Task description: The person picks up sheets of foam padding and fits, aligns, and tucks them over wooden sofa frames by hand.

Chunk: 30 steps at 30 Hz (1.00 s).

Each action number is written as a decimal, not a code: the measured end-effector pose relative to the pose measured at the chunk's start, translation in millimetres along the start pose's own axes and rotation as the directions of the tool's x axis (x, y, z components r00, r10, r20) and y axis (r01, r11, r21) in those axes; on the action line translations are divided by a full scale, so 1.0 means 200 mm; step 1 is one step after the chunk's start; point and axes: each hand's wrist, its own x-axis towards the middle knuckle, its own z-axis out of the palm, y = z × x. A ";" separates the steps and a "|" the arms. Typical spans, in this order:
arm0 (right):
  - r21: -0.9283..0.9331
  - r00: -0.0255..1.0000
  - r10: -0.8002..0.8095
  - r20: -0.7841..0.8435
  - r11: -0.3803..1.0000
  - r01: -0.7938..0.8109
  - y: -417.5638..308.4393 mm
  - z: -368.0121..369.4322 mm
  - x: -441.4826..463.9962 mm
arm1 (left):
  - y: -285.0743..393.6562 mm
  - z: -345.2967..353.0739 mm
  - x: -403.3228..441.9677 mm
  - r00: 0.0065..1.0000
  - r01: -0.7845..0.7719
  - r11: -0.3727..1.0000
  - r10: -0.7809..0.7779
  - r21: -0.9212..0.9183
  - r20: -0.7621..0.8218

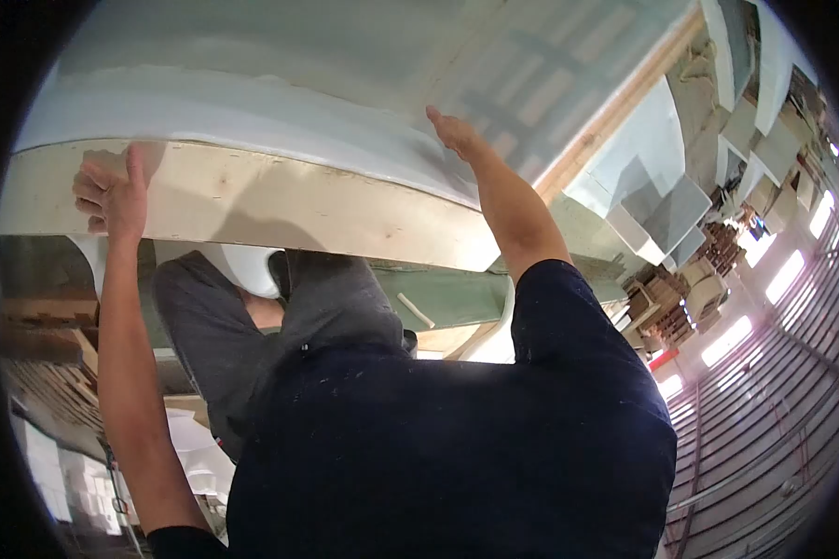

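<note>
The left hand (pixel 114 196), fingers curled, is at the pale board (pixel 280 196) across the legs (pixel 331 303); I cannot tell whether it grips. Uneven pressure might tilt the board. Beyond, the right hand (pixel 452 132), open and seemingly empty, could skid on the glossy panel (pixel 252 98) if 1 palm bears weight.

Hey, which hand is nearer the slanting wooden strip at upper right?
Right. The right hand is left of the wooden strip; the left hand is much farther left, at the pale board.

No text or label can be read.
</note>
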 end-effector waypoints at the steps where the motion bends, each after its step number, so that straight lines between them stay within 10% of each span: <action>1: -0.027 1.000 0.018 0.024 1.000 -0.017 0.02 0.05 0.06 | 0.01 0.00 -0.02 1.000 -0.006 1.000 0.006 0.002 0.006; 13: -0.159 0.894 0.320 0.314 0.946 -0.282 -0.09 0.24 0.31 | 0.09 0.02 -0.04 0.997 -0.047 0.997 0.050 0.055 -0.062; 17: -0.254 0.924 0.372 0.092 0.906 -0.339 -0.31 0.27 0.21 | 0.10 0.02 -0.03 0.994 -0.014 0.997 0.023 0.076 -0.111; 21: 0.256 0.975 -0.221 0.033 0.945 0.206 -0.75 0.30 -0.02 | 0.16 -0.09 -0.06 0.999 0.038 0.999 -0.038 0.006 -0.027; 25: 0.320 0.494 -0.793 -0.357 0.393 0.862 -1.21 0.55 -0.85 | 0.09 -0.13 -0.12 0.994 -0.050 0.977 0.029 -0.209 -0.102; 29: 0.379 0.183 -0.982 -0.043 0.154 0.913 -1.04 0.88 -1.26 | -0.07 -0.09 -0.39 0.944 -0.241 0.734 0.026 -0.634 -0.329; 30: 0.368 0.361 -0.932 0.027 0.345 0.863 -0.99 1.00 -1.25 | -0.09 -0.09 -0.58 0.925 -0.237 0.676 -0.063 -0.698 -0.375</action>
